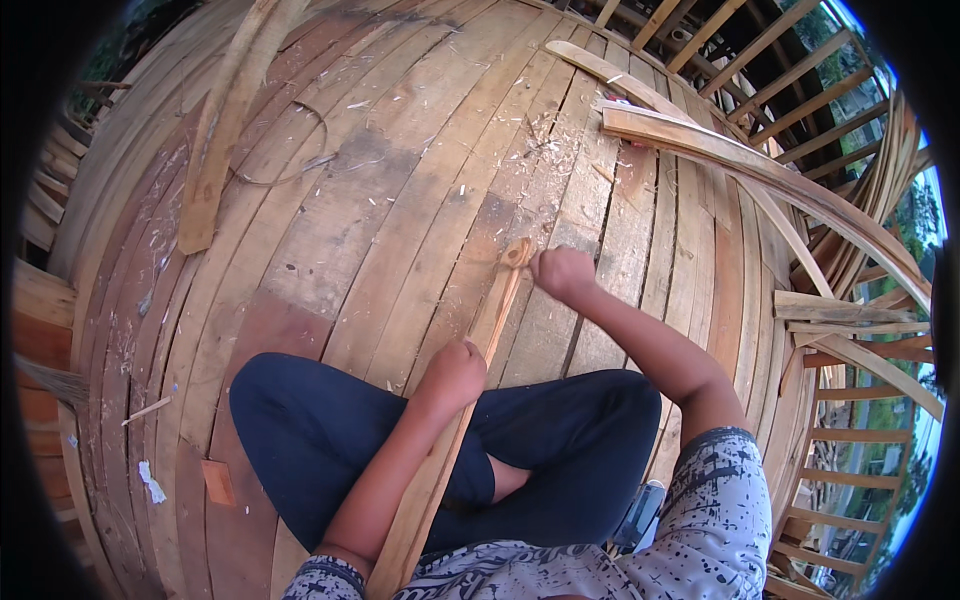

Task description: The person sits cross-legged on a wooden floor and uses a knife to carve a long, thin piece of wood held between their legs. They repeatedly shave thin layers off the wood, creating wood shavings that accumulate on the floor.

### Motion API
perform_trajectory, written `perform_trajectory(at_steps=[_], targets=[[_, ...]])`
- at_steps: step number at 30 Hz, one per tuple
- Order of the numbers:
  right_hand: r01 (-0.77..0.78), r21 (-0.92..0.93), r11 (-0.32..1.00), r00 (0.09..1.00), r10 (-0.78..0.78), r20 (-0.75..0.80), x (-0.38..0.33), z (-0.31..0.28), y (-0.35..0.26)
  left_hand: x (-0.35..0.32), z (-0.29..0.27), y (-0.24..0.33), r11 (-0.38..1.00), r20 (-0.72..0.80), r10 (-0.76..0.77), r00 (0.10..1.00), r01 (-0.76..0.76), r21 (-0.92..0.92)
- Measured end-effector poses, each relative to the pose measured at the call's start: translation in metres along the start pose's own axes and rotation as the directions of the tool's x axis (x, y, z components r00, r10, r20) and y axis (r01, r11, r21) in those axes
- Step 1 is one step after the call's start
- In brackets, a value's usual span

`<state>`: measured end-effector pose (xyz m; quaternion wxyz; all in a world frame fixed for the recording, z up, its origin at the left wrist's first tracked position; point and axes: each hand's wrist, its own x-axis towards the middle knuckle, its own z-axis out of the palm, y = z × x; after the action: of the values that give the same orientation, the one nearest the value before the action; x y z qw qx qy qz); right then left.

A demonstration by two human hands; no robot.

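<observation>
Offcut [217, 482]: red-brown, flat near the left edge of the floor [390, 250].
Board [212, 150]: lies toward the floor's upper left corner.
Left hand [455, 375]: grasps the bar [422, 495] partway along its length.
Bar position: slants across the folded legs [320, 430]; far end extends over the middle of the floor.
Bar end [517, 252]: rounded, with a ring-like feature; hole or raised part, cannot tell.
Work done (judged): bar cut slim, end shaped.
Work left (judged): bar remains in hand, so probably unfinished; remaining amount cannot be determined.
Shavings [548, 148]: scattered beyond the bar end, loose on the floor.
Right hand [563, 272]: clenched just beside the bar end; contents, if any, hidden.
Stacked lengths [740, 150]: overlap toward the floor's upper right edge.
Containers: none identifiable.
</observation>
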<state>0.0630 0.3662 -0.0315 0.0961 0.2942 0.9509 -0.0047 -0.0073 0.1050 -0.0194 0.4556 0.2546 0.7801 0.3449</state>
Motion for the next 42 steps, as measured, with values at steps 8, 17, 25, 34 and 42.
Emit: perform_trajectory(at_steps=[8,17,25,34,42], targets=[[0.152,-0.075,0.986,0.988,-0.148,0.052,-0.012,-0.014,-0.018,0.001,-0.001,-0.003,1.000,-0.051,-0.003,0.999,0.003,-0.008],[0.133,-0.077,0.988,0.973,-0.145,-0.179,0.034,0.024,0.027,0.009,0.007,-0.015,0.999,-0.036,0.034,0.999,-0.034,0.013],[0.168,-0.041,0.985,0.984,-0.165,0.071,-0.027,-0.017,-0.036,0.012,0.005,-0.021,0.959,0.029,0.186,0.982,-0.188,0.212],[0.199,-0.087,0.976,0.965,-0.211,-0.154,0.002,0.012,0.009,0.011,0.007,-0.016,0.998,-0.016,0.053,0.998,-0.052,0.027],[0.117,-0.263,0.958,0.898,-0.215,-0.384,0.038,0.050,0.071,0.009,0.016,-0.017,0.977,-0.038,0.187,0.982,-0.181,0.116]])
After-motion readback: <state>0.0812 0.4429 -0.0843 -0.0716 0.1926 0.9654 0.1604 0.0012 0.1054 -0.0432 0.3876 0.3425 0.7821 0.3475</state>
